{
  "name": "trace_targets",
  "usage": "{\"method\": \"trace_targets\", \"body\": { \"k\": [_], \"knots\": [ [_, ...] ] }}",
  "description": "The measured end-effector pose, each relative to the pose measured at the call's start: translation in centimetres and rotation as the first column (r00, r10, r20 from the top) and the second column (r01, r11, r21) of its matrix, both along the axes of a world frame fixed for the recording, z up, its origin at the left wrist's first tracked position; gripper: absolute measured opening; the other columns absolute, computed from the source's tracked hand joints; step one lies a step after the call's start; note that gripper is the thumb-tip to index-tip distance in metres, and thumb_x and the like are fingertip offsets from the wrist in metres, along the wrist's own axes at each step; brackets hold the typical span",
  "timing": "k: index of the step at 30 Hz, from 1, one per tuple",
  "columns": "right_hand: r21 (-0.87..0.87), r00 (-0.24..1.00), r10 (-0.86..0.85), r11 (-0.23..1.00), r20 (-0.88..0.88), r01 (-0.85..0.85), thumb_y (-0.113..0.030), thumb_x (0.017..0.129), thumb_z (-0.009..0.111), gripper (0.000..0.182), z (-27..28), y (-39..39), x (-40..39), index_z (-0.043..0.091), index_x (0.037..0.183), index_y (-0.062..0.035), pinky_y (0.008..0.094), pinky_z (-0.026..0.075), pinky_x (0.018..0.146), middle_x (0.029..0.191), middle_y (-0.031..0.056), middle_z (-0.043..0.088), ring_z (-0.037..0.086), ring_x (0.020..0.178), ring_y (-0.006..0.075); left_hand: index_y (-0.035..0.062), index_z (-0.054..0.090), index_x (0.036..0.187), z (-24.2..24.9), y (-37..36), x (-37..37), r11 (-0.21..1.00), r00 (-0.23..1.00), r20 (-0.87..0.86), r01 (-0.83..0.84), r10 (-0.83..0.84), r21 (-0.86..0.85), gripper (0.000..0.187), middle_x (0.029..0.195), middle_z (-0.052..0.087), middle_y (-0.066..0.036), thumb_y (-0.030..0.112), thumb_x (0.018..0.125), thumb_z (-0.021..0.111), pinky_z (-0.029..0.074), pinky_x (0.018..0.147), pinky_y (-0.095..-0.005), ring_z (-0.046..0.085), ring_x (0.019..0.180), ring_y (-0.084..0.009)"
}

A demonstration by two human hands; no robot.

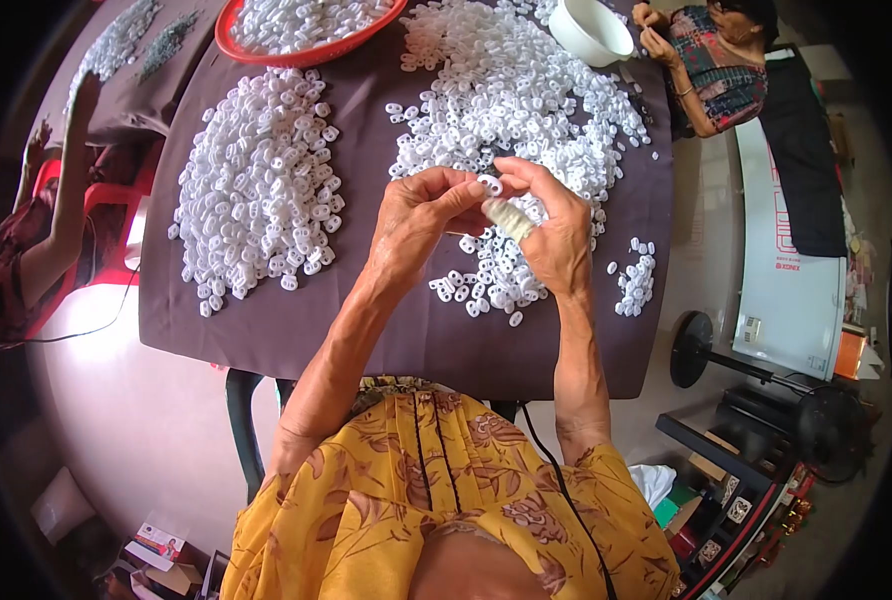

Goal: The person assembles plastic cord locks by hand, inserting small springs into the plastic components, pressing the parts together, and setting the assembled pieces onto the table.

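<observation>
A small white oval plastic piece with two holes point(490, 185) is held up over the table between my two hands. My left hand point(412, 222) pinches it from the left with thumb and fingers. From the other side my right hand point(558, 232) closes on it, index finger curled above and thumb below; a pale wrap point(509, 219) covers that thumb. Whether a second small part sits in the fingers is hidden. Beneath and beyond my hands spreads a big heap of the same white pieces point(501, 125).
More white pieces form a pile on the left point(256, 190) and a small cluster on the right point(636, 280) of the brown-covered table point(386, 345). A red basin point(296, 55) and a white bowl point(606, 45) stand at the back. Co-workers sit left and at upper right point(716, 70).
</observation>
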State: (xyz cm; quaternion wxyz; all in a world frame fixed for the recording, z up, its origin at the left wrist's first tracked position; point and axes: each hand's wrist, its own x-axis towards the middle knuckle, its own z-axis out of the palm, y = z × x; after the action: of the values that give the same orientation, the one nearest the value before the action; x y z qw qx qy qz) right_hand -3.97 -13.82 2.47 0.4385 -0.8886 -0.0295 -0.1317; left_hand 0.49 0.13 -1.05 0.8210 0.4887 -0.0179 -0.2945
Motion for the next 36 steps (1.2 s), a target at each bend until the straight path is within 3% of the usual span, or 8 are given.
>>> {"method": "trace_targets", "body": {
  "k": [2, 3, 5, 11, 18, 21, 31, 36],
  "knots": [
    [-0.242, 0.995, 0.027, 0.97, 0.1, -0.002, -0.002, 0.067, 0.067, 0.038, -0.3, 0.0, 0.0, 0.057, 0.104, -0.0038, 0.0324, 0.048, 0.071, 0.09, 0.0116, 0.061, 0.06, 0.081, 0.0246, -0.0023, 0.06, 0.087, -0.5, -0.2, 0.0, 1.0, 1.0, -0.007, -0.009, 0.009, -0.023, 0.021, 0.076, 0.063, -0.009, 0.019, 0.083, 0.061, 0.051, 0.065, -0.0273, 0.061, 0.068, -0.0146],
    [-0.243, 0.995, 0.026, 0.97, 0.099, -0.001, -0.002, 0.067, 0.067, 0.038, -0.7, 0.0, 0.1, 0.057, 0.104, -0.0038, 0.0324, 0.048, 0.071, 0.09, 0.0116, 0.061, 0.06, 0.081, 0.0246, -0.002, 0.06, 0.086, -0.7, -0.4, 0.0, 0.999, 1.0, -0.013, -0.012, 0.012, -0.044, 0.021, 0.076, 0.063, -0.008, 0.019, 0.083, 0.061, 0.051, 0.066, -0.0275, 0.06, 0.068, -0.0136],
    [-0.42, 0.966, 0.105, 0.908, 0.236, 0.004, 0.005, 0.062, 0.063, 0.043, -1.3, 0.2, 0.3, 0.054, 0.103, -0.004, 0.0381, 0.046, 0.071, 0.084, 0.0107, 0.059, 0.057, 0.08, 0.0283, -0.0017, 0.06, 0.086, -0.9, -0.7, -0.3, 0.998, 1.0, -0.03, -0.008, 0.006, -0.054, 0.022, 0.076, 0.062, -0.007, 0.02, 0.083, 0.061, 0.05, 0.067, -0.0275, 0.06, 0.068, -0.013],
    [-0.374, 0.979, 0.055, 0.927, 0.198, 0.023, 0.01, 0.058, 0.058, 0.043, -1.1, -0.1, 0.1, 0.058, 0.099, -0.0035, 0.0357, 0.047, 0.072, 0.088, 0.0111, 0.061, 0.057, 0.085, 0.0294, -0.0014, 0.061, 0.086, -1.2, -0.6, 0.0, 0.991, 0.994, -0.111, -0.02, 0.005, -0.134, 0.024, 0.076, 0.061, -0.006, 0.022, 0.084, 0.06, 0.049, 0.066, -0.026, 0.058, 0.068, -0.012],
    [-0.411, 0.982, 0.066, 0.912, 0.176, 0.012, 0.004, 0.061, 0.066, 0.04, -1.2, 0.3, 0.0, 0.057, 0.099, -0.003, 0.0371, 0.047, 0.071, 0.085, 0.0113, 0.061, 0.058, 0.081, 0.0298, 0.0008, 0.061, 0.083, -1.5, -0.6, 0.3, 0.995, 0.993, -0.093, 0.071, -0.077, -0.068, 0.021, 0.074, 0.059, -0.004, 0.022, 0.084, 0.059, 0.048, 0.066, -0.027, 0.057, 0.067, -0.0115],
    [-0.419, 0.986, 0.062, 0.908, 0.155, 0.008, 0.002, 0.061, 0.067, 0.039, -1.2, 0.1, 0.0, 0.057, 0.099, -0.0027, 0.0373, 0.046, 0.071, 0.084, 0.0115, 0.061, 0.058, 0.08, 0.0298, -0.0002, 0.061, 0.081, -1.6, -0.9, 0.2, 0.995, 0.991, -0.128, 0.019, -0.032, -0.099, 0.021, 0.07, 0.059, -0.004, 0.021, 0.081, 0.063, 0.047, 0.06, -0.0235, 0.055, 0.061, -0.0093],
    [-0.377, 0.979, 0.069, 0.926, 0.191, 0.009, 0.003, 0.062, 0.065, 0.039, -2.2, -0.2, 0.1, 0.057, 0.1, -0.0028, 0.0369, 0.047, 0.066, 0.078, 0.0114, 0.06, 0.058, 0.075, 0.0301, -0.0012, 0.061, 0.081, -1.5, -1.1, -0.1, 0.993, 0.992, -0.122, -0.012, -0.002, -0.116, 0.021, 0.072, 0.06, -0.006, 0.02, 0.081, 0.063, 0.05, 0.063, -0.026, 0.057, 0.064, -0.0119],
    [-0.362, 0.984, 0.095, 0.932, 0.15, -0.034, 0.007, 0.062, 0.063, 0.04, -1.7, -0.3, 0.0, 0.057, 0.1, -0.0038, 0.0366, 0.047, 0.063, 0.079, 0.0118, 0.06, 0.058, 0.074, 0.0296, -0.0002, 0.061, 0.083, -1.2, -0.6, 0.1, 0.996, 0.991, -0.115, 0.068, -0.074, -0.063, 0.019, 0.075, 0.06, -0.005, 0.019, 0.083, 0.061, 0.048, 0.065, -0.0264, 0.056, 0.066, -0.011]
  ]
}}
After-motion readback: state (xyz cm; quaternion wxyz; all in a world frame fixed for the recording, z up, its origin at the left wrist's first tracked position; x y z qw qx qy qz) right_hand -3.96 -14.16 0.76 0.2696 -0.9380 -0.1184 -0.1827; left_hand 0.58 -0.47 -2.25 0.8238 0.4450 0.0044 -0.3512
